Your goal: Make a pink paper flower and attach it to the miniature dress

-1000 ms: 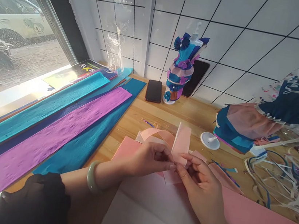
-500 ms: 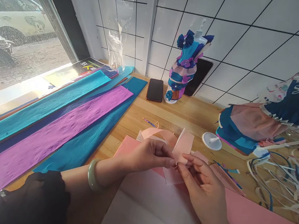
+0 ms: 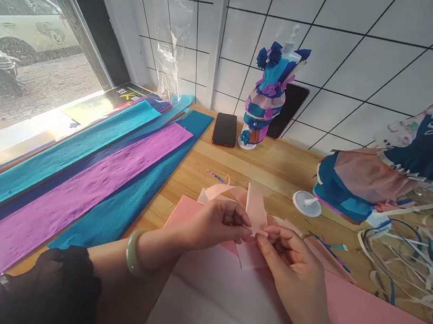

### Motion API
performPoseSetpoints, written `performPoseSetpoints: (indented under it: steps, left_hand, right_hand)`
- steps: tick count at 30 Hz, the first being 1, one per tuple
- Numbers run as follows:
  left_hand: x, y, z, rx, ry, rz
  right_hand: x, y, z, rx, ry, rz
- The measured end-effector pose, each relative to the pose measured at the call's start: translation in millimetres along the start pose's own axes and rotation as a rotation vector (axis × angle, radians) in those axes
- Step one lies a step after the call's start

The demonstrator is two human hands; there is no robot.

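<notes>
Between my two hands is a pale peach paper strip [image 3: 256, 210], its free end standing up and away from me. My left hand [image 3: 219, 222] pinches the strip's near end from the left, thumb against fingertips. My right hand [image 3: 294, 252] pinches the same end from the right, just a small gap from the left fingertips. Behind the left hand, the strip's other part seems to curve as a loop [image 3: 229, 189]. Pink paper pieces [image 3: 186, 212] and a large whitish sheet [image 3: 214, 300] lie beneath my hands.
Long crepe paper strips, purple [image 3: 119, 170] and turquoise [image 3: 82, 149], stretch along the left. A phone [image 3: 225, 129] and a small dressed mannequin [image 3: 264, 104] stand by the tiled wall. At right are a white disc stand [image 3: 307, 203], another dressed figure [image 3: 374, 177] and tangled paper scraps [image 3: 399, 255].
The standing end of the peach strip has tipped to the left, and its pinched end now looks spread flatter between my fingertips. Both hands stay almost in place.
</notes>
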State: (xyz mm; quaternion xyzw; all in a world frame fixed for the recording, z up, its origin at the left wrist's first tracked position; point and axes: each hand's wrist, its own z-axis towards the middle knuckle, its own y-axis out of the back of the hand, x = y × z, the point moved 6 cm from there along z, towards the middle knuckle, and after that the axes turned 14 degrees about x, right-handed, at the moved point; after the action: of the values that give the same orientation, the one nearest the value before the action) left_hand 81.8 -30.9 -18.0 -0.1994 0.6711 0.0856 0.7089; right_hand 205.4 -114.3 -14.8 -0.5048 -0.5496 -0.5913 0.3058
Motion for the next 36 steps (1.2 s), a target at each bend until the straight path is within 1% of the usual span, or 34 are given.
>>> performPoseSetpoints:
  steps: [3, 7, 10, 14, 22, 29, 36]
  left_hand:
    - [-2.2, 0.2, -0.9, -0.021, 0.012, 0.090]
    - [-5.5, -1.0, -2.7, -0.040, -0.006, 0.215]
    - [-1.8, -2.1, -2.9, -0.026, -0.001, 0.188]
    - [-0.3, -0.9, -3.5, -0.041, -0.015, 0.175]
    - [-6.1, 0.8, -4.8, -0.078, -0.042, 0.329]
    - [-11.4, 2.2, -4.8, -0.147, -0.006, 0.343]
    - [-16.4, 1.4, -7.2, -0.177, -0.057, 0.493]
  right_hand:
    - [-0.7, 0.0, 1.5, 0.008, 0.005, 0.020]
    - [-0.5, -2.8, 2.2, 0.047, 0.017, 0.034]
    - [0.8, -4.3, 1.6, 0.061, 0.021, 0.027]
    - [4.5, -4.4, 0.7, 0.059, 0.043, -0.012]
    - [17.1, -1.5, 1.0, 0.020, 0.201, -0.204]
    - [23.9, 0.4, -1.6, -0.004, 0.304, -0.325]
    - [28.5, -1.2, -2.6, 0.035, 0.375, -0.375]
